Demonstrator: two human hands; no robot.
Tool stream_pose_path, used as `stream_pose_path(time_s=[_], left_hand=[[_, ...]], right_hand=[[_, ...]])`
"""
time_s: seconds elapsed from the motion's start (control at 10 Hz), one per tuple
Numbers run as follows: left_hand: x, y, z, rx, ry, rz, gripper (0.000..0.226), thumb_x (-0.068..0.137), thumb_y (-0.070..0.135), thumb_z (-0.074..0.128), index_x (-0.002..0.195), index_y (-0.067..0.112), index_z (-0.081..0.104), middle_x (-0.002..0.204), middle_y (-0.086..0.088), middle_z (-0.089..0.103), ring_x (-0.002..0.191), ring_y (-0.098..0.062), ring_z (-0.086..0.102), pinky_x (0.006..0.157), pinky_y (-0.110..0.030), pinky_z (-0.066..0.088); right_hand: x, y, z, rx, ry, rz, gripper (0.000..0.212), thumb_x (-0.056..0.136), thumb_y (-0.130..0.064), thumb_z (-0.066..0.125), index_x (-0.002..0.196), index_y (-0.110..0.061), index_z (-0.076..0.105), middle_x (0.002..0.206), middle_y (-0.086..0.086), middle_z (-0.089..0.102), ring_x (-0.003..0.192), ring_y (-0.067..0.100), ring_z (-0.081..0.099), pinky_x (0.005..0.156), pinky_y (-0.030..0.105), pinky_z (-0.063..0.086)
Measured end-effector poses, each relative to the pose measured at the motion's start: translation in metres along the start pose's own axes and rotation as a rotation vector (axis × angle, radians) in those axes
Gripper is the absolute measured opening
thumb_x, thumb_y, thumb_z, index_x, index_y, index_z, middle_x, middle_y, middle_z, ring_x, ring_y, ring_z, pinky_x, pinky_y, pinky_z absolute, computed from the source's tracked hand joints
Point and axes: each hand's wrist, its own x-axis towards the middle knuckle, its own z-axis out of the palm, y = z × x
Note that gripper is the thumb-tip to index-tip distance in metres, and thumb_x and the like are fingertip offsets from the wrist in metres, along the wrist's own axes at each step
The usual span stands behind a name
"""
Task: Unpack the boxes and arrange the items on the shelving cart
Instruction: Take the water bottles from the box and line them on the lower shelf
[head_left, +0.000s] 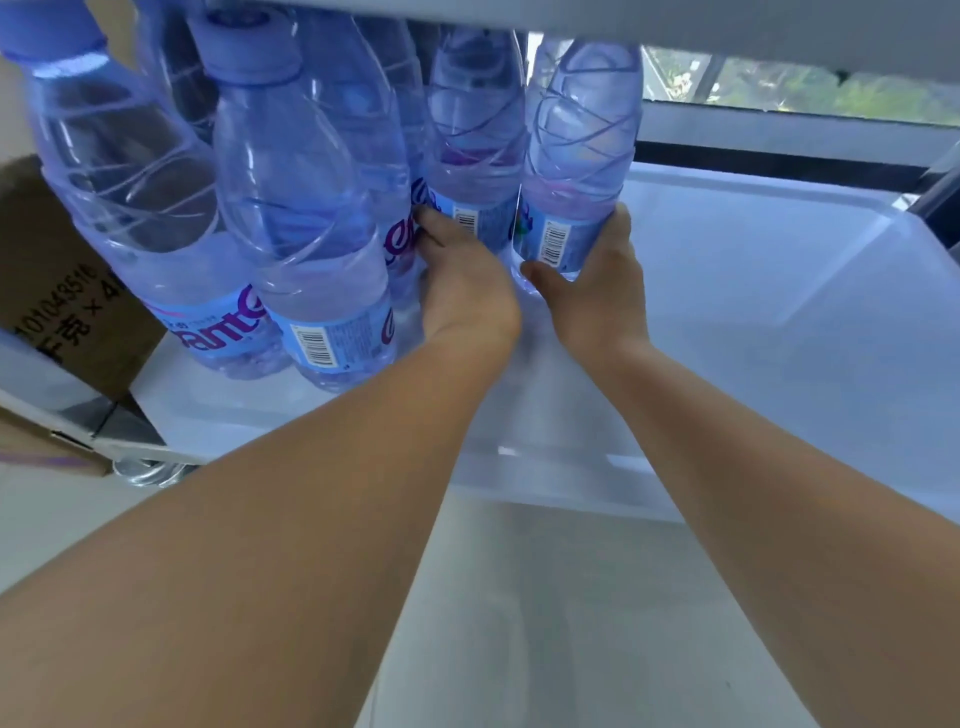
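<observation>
While both hands sit low on the bottles, you're closing up the row on the cart shelf (753, 291).

Your right hand (597, 291) wraps the outermost bottle (582, 156) near its base, thumb in front & fingers round the far side — low grip, prob. so it stays upright as it slides. Your left hand (467, 280) rests against the next bottle (472, 156), fingertips on the label; can't tell if it's actually gripping. The other bottles (291, 208) stand packed to the left, w/ the cardboard box (57, 270) beyond them. Shelf to the right is open for more.

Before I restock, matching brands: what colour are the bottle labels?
Light blue with purple lettering, head view.
</observation>
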Motion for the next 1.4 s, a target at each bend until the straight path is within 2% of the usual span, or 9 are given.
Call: stream_pose_path(time_s=[0.1,0.2,0.3,0.5,0.7,1.0,1.2,1.3,1.4], left_hand=[[-0.006,0.001,0.003,0.042,-0.021,0.073,0.067,0.095,0.005,0.039,0.147,-0.002,-0.003,0.154,-0.022,0.006,0.139,-0.036,0.020,0.110,-0.041,0.021],[-0.022,-0.015,0.013,0.181,-0.111,0.222,0.067,0.096,0.014,0.033,0.148,0.000,-0.007,0.155,-0.018,-0.008,0.143,-0.034,0.009,0.114,-0.038,0.015],[-0.025,-0.027,0.013,0.376,-0.191,0.314,0.073,0.094,0.025,0.030,0.144,-0.008,-0.012,0.152,-0.026,-0.019,0.144,-0.032,-0.006,0.117,-0.032,0.012],[-0.015,-0.018,0.009,0.431,-0.228,0.239,0.099,0.090,0.035,0.056,0.143,-0.008,-0.015,0.150,-0.026,-0.023,0.144,-0.032,0.000,0.117,-0.032,0.015],[-0.008,-0.008,0.000,0.494,-0.235,0.207,0.087,0.092,0.027,0.050,0.148,0.003,-0.012,0.153,-0.015,-0.025,0.134,-0.033,0.031,0.103,-0.039,0.033],[-0.006,-0.016,-0.005,0.491,-0.271,0.276,0.082,0.093,0.020,0.047,0.148,0.005,-0.011,0.155,-0.010,-0.022,0.136,-0.031,0.027,0.104,-0.040,0.032],[-0.033,-0.043,-0.040,0.555,-0.280,0.540,0.057,0.094,0.011,0.038,0.146,0.002,0.015,0.151,-0.015,0.019,0.134,-0.025,0.035,0.098,-0.038,0.042],[-0.062,-0.057,-0.065,0.657,-0.282,0.623,0.038,0.093,0.012,0.040,0.131,0.006,0.036,0.129,-0.009,0.044,0.112,-0.025,0.054,0.076,-0.034,0.045],[-0.091,-0.071,-0.108,0.621,-0.373,0.616,0.031,0.093,0.016,0.041,0.123,0.011,0.041,0.120,-0.006,0.049,0.106,-0.026,0.055,0.067,-0.031,0.033]], right_hand=[[0.000,-0.002,0.006,-0.003,0.020,0.033,0.079,0.077,-0.023,0.072,0.138,-0.001,0.027,0.127,0.012,0.052,0.112,0.027,0.053,0.091,0.035,0.044],[-0.013,-0.006,0.006,-0.088,-0.081,0.080,0.081,0.091,-0.021,0.056,0.148,-0.002,0.000,0.155,0.013,0.014,0.139,0.027,0.023,0.113,0.035,0.022],[-0.033,0.002,0.001,-0.295,-0.242,0.007,0.075,0.095,-0.008,0.041,0.147,-0.006,-0.014,0.157,0.012,-0.012,0.145,0.024,0.004,0.113,0.028,0.010],[-0.042,0.003,-0.006,-0.554,-0.382,-0.105,0.074,0.096,-0.013,0.041,0.147,-0.005,-0.012,0.154,0.020,-0.018,0.143,0.031,0.007,0.111,0.032,0.013],[-0.031,-0.009,-0.006,-0.716,-0.386,-0.080,0.075,0.095,-0.019,0.041,0.148,-0.010,-0.011,0.156,0.016,-0.014,0.131,0.035,0.028,0.101,0.039,0.030],[-0.034,-0.022,-0.006,-0.794,-0.385,-0.037,0.074,0.095,-0.017,0.040,0.149,-0.010,-0.010,0.156,0.011,-0.015,0.132,0.032,0.027,0.099,0.039,0.034],[-0.074,-0.053,-0.006,-0.908,-0.435,-0.281,0.071,0.095,-0.021,0.042,0.150,-0.015,-0.003,0.158,0.000,-0.004,0.138,0.023,0.022,0.096,0.036,0.041],[-0.099,-0.068,-0.010,-0.956,-0.442,-0.284,0.065,0.094,-0.019,0.047,0.148,-0.010,0.013,0.156,0.003,0.013,0.134,0.024,0.031,0.090,0.035,0.044],[-0.130,-0.091,-0.016,-0.869,-0.387,-0.398,0.039,0.073,-0.003,0.061,0.110,0.005,0.059,0.114,0.022,0.061,0.090,0.041,0.062,0.065,0.040,0.052]])
